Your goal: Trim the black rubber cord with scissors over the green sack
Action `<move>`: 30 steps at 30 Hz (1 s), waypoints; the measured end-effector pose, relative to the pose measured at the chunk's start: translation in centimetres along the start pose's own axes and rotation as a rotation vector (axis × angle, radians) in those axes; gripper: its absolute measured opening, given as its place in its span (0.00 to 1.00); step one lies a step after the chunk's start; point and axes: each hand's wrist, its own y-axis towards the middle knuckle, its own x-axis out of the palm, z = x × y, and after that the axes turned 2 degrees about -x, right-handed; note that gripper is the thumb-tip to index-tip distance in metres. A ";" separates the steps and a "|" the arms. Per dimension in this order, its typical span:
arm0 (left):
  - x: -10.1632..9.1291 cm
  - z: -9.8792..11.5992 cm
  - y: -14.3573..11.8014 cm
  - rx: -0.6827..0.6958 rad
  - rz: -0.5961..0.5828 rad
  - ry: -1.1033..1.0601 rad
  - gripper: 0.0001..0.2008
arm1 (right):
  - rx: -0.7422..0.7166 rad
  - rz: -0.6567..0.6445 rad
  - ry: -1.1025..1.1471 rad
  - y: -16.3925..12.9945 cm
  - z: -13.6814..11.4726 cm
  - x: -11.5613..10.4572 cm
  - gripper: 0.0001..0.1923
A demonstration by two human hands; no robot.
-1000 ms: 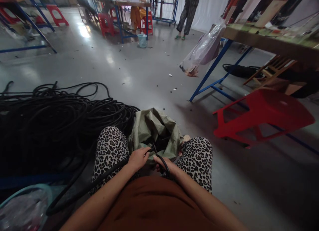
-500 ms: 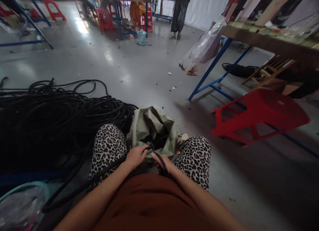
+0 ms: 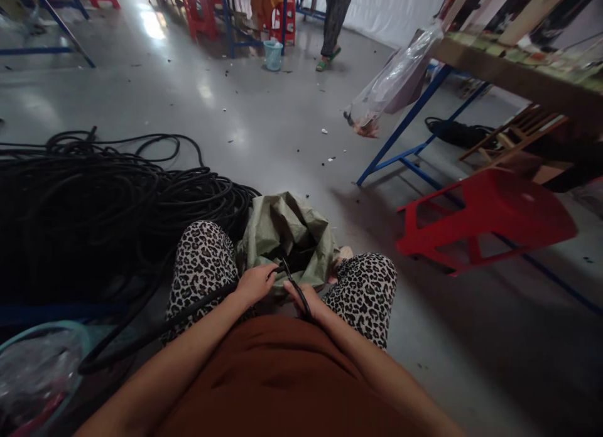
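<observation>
My left hand (image 3: 254, 282) grips a black cable (image 3: 198, 305) that runs off to the left under my arm toward a big heap of black cable (image 3: 94, 205) on the floor. My right hand (image 3: 305, 299) holds a black looped tool or cable piece (image 3: 296, 286) against the cable end; which one I cannot tell. Both hands sit between my knees, just above an open green woven sack (image 3: 285, 233) standing on the floor between my legs. The sack's dark inside holds black pieces.
A red plastic stool (image 3: 490, 217) stands to the right, beside a blue-legged worktable (image 3: 513, 79) with a clear plastic bag (image 3: 391, 88) hanging from it. A teal basket (image 3: 42, 374) sits at lower left. A person's legs (image 3: 334, 22) and a small bucket (image 3: 273, 54) are far back.
The view has tipped slightly downward and the distant person has stepped. My hands stay on the cable above the sack with little change.
</observation>
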 end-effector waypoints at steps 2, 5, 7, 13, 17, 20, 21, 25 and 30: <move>0.1 0.0 0.0 -0.001 -0.003 0.008 0.18 | -0.013 0.002 -0.036 0.2 0.3 0.1 0.28; 0.2 0.0 0.0 0.006 -0.015 0.025 0.18 | -0.003 0.013 -0.074 0.5 0.5 0.3 0.28; 0.3 0.0 0.0 0.008 -0.026 0.037 0.18 | 0.022 0.019 -0.081 0.7 0.7 0.4 0.28; 0.5 0.0 0.0 0.003 -0.041 0.063 0.18 | 0.060 0.000 -0.106 0.8 0.8 0.6 0.27; 0.6 0.0 0.1 -0.010 -0.063 0.082 0.17 | 0.065 -0.010 -0.094 0.7 0.7 0.6 0.27; 0.6 0.1 0.1 -0.021 -0.088 0.102 0.17 | 0.057 -0.017 -0.126 0.8 0.6 0.5 0.25; 0.6 0.1 0.1 -0.025 -0.096 0.109 0.17 | 0.055 -0.012 -0.145 0.8 0.6 0.5 0.25; 0.7 0.2 0.0 -0.027 -0.103 0.123 0.17 | 0.053 0.010 -0.214 0.7 0.5 0.3 0.26; 0.6 0.2 0.0 -0.032 -0.095 0.109 0.17 | -0.001 -0.012 -0.237 0.6 0.5 0.1 0.25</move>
